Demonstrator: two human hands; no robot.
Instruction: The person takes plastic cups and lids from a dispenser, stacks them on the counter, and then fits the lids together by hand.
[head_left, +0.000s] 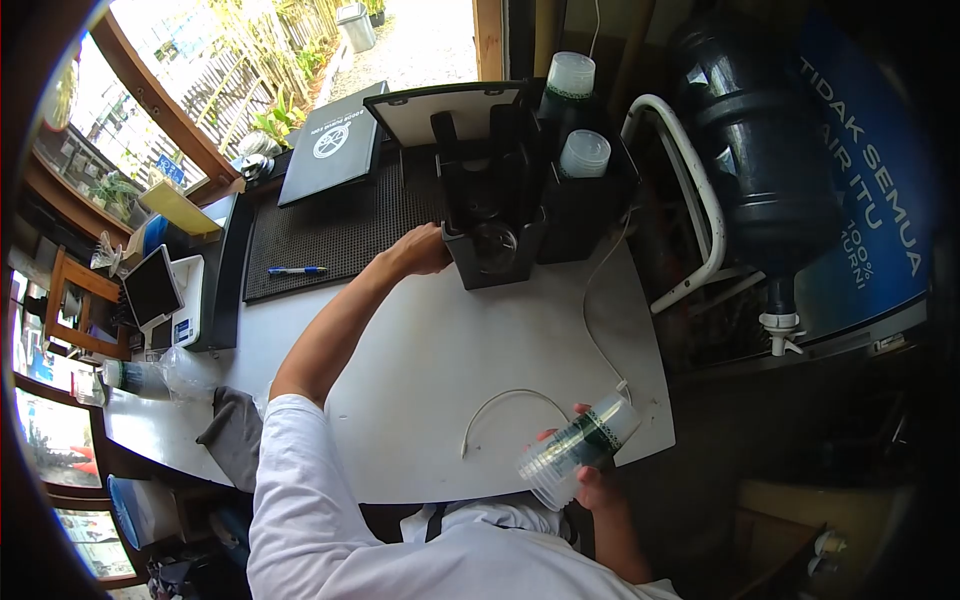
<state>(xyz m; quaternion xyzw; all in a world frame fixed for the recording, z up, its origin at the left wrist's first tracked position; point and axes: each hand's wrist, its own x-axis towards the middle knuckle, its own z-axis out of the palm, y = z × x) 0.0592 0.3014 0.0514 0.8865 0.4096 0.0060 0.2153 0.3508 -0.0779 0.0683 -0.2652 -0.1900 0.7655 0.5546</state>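
Note:
My right hand (592, 480) holds a stack of clear plastic cups (578, 447) with a dark green band, tipped on its side above the near right corner of the white counter (430, 360). My left hand (420, 250) reaches far across the counter and touches the left side of a black cup organizer (500, 215). The organizer holds clear lids or cups in its front slot and two stacks of frosted cups (583, 152) in its right compartments. Whether the left hand's fingers grip anything is hidden.
A white cable (590, 320) lies along the counter's right side. A blue pen (296, 270) rests on a black rubber mat (340, 230), with a black menu folder (335, 145) behind. A large dark water jug (765, 150) stands right. A tablet and card terminal sit left.

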